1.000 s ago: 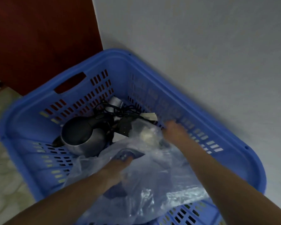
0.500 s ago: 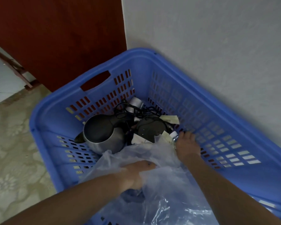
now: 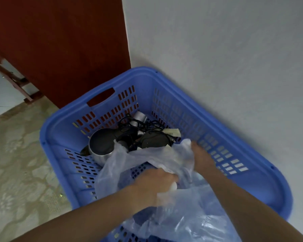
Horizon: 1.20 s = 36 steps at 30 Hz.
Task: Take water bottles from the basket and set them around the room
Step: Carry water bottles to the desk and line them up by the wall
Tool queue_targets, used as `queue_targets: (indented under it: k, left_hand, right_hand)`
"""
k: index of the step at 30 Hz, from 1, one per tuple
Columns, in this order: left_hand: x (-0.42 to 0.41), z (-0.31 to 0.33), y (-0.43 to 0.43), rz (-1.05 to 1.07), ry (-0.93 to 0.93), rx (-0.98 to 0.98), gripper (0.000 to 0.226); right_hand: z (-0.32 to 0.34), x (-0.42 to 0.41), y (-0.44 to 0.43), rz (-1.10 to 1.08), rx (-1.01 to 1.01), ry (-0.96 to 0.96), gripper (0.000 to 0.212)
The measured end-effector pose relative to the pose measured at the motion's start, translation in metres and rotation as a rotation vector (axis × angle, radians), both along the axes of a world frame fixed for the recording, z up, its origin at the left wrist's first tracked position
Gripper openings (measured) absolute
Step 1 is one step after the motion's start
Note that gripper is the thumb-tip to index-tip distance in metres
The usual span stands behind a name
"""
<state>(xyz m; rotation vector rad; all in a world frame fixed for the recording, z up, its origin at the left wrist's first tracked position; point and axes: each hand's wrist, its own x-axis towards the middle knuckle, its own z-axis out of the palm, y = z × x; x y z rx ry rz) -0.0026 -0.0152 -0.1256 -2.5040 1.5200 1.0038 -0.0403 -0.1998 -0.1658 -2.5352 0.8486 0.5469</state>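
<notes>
Lifting: bag now raised off basket floor | my left hand clutches its plastic, right hand pinches its edge | no bottle plainly seen; I judge unpacking barely begun.

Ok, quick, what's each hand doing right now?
Left hand: grips the plastic bag, fingers curled.
Right hand: holds the bag's far edge.

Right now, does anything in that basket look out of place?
Yes: a steel kettle and tangled black cord lie in the basket; no bottle shows plainly. The left hand and right hand grip a clear plastic bag.
</notes>
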Motion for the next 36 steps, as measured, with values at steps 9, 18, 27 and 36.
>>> queue_targets:
  k: [9, 18, 27, 36]
  left_hand:
    - [0.007, 0.126, 0.002, 0.426, 0.052, -0.454, 0.037]
    - [0.019, 0.258, 0.014, 0.666, 0.137, -1.049, 0.025]
    - [-0.024, 0.383, 0.034, 0.746, 0.832, -1.331, 0.034]
    - [-0.096, 0.457, 0.032, 0.551, 1.740, -1.078, 0.043]
  right_hand:
    - [0.116, -0.002, -0.006, -0.172, 0.124, -0.439, 0.050]
    - [0.276, -0.020, 0.002, -0.297, 0.305, -0.858, 0.065]
    - [0.422, -0.098, 0.049, -0.294, 0.721, -1.244, 0.035]
    - [0.514, -0.217, 0.102, -0.544, 1.127, -1.011, 0.029]
